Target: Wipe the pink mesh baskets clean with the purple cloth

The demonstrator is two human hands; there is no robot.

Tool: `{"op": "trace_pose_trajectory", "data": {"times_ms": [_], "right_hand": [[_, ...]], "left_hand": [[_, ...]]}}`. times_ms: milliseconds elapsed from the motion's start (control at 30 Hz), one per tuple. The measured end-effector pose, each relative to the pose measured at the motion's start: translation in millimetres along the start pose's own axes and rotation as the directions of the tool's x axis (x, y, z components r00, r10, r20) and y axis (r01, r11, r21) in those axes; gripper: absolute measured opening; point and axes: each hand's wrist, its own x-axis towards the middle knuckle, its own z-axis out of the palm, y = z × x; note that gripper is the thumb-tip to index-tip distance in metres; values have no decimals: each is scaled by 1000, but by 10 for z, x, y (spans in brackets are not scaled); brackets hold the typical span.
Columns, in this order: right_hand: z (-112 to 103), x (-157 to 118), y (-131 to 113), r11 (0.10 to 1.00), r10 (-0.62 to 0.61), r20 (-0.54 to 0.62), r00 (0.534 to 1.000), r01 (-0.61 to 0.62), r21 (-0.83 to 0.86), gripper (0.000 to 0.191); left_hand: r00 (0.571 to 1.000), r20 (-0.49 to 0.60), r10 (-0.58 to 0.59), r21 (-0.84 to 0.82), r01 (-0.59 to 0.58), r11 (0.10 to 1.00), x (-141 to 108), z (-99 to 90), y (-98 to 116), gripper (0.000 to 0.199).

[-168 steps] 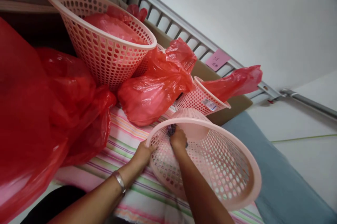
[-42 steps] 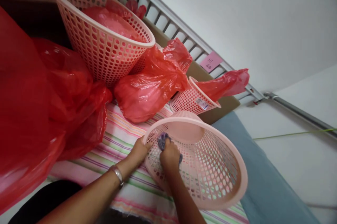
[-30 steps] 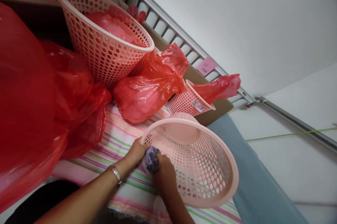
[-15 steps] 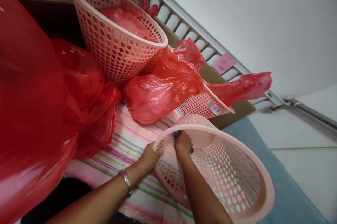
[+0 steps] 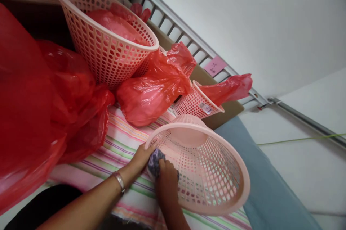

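A pink perforated basket (image 5: pixel 205 172) lies tilted on striped cloth, its wide mouth toward me. My left hand (image 5: pixel 143 154) grips its rim at the left side, thumb on the inner edge. In my right hand (image 5: pixel 167 176) is a bunched dark grey-purple cloth (image 5: pixel 156 162), pressed at the near left part of the rim beside my left hand. The fingers of my right hand are curled over the cloth.
Red plastic bags (image 5: pixel 154 93) rest behind the basket, and larger ones (image 5: pixel 27 107) fill the left. A tall pink basket (image 5: pixel 102 43) and a smaller one (image 5: pixel 189 104) hold red bags. A metal rail (image 5: pixel 186 30) runs along the wall.
My right hand has come from deep inside the basket out to its rim with the cloth. My left hand still holds the rim. The whole view has shifted, so things appear further left.
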Motion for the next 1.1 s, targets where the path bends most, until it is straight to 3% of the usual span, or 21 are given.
{"op": "trace_pose_trajectory", "data": {"times_ms": [67, 167, 267, 400, 533, 667, 867, 1000, 1100], "right_hand": [[-19, -121, 13, 997, -65, 13, 998, 64, 42, 38], [-40, -4, 100, 992, -67, 36, 997, 62, 113, 39], [3, 383, 210, 988, 113, 46, 993, -117, 101, 40], [140, 1015, 347, 941, 338, -12, 941, -339, -18, 35], [233, 1477, 509, 906, 419, -19, 908, -419, -64, 34], [283, 1656, 642, 915, 396, -20, 918, -397, -67, 37], [211, 1446, 512, 939, 334, -4, 943, -333, -89, 34], [78, 916, 192, 968, 243, -33, 969, -244, -53, 35], [20, 393, 16, 996, 88, -49, 995, -88, 11, 31]], "left_hand": [[998, 25, 56, 28, -57, 998, 14, -20, 62, 41], [999, 5, 45, 73, -46, 996, 48, -46, 104, 32], [1000, -1, -28, 53, 28, 998, 72, -47, 89, 30], [999, -5, -38, 26, 38, 999, 81, -26, 56, 34], [1000, 7, -22, 32, 22, 999, 67, 0, 33, 32], [999, 30, -26, 12, 25, 1000, 51, 24, -9, 30], [999, -23, -29, 55, 30, 998, 68, 4, -93, 28], [996, -69, -52, 20, 53, 998, 69, 0, -101, 30], [994, -91, -67, -14, 66, 998, 50, 5, -98, 28]]}}
